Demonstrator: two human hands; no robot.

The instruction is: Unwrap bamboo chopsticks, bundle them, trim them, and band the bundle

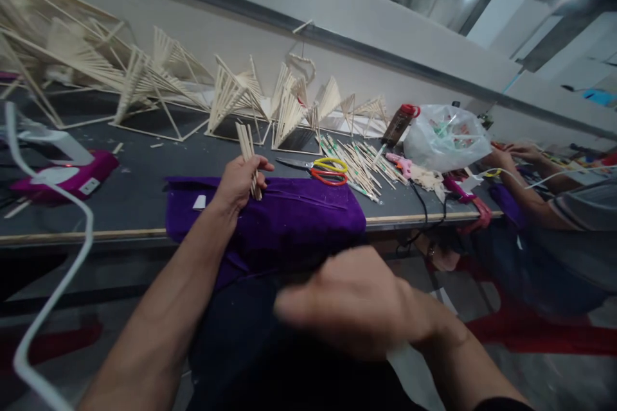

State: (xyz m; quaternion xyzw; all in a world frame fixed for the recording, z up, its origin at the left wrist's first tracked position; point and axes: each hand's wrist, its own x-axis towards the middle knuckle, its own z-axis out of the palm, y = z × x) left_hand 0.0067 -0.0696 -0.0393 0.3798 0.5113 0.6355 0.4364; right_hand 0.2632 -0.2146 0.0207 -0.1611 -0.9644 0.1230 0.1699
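Observation:
Several thin wooden sticks (246, 144) stand in a bundle in my left hand (237, 183), whose fingers wrap round them above the purple cloth (299, 218). My right hand (354, 305) is raised near the camera over my lap, smeared by motion; its fingers cannot be made out. Scissors (329, 171) with yellow and red handles lie just behind the cloth. To their right is a loose heap of sticks (359, 164), some with green marks.
Stick structures (236, 96) line the back of the dark table (144, 167). A magenta device (91, 173) with a white cable is at left. A brown bottle (399, 125), a plastic bag (446, 138) and a pink glue gun (475, 205) are at right, beside another person's hands (504, 157).

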